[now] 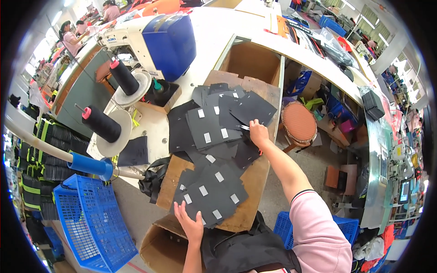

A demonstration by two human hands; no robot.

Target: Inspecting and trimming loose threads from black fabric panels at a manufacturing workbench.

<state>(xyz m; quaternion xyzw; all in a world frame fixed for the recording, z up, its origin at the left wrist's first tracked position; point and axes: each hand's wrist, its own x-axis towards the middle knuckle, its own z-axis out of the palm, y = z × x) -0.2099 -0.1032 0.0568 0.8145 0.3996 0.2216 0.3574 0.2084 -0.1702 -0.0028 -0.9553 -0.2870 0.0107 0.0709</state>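
Note:
Black fabric panels with small white patches lie in overlapping layers on a brown board. My right hand [259, 133] is closed at the right edge of the upper panels [210, 125]. A small pale, shiny piece [245, 128] shows at its fingertips; what the fingers hold is too small to make out. Low on the left, my left hand [189, 223] has its fingers apart, beside the near corner of the lower panels [209, 189]. Nothing shows in that hand. The brown board [243, 216] reaches towards my lap.
A white and blue sewing machine [168, 43] stands far left, with black thread cones [101, 124] nearer. Blue baskets [93, 223] flank me, and a cardboard box [159, 243] sits below the board. A round padded stool [298, 122] stands right. Other people work at the far left.

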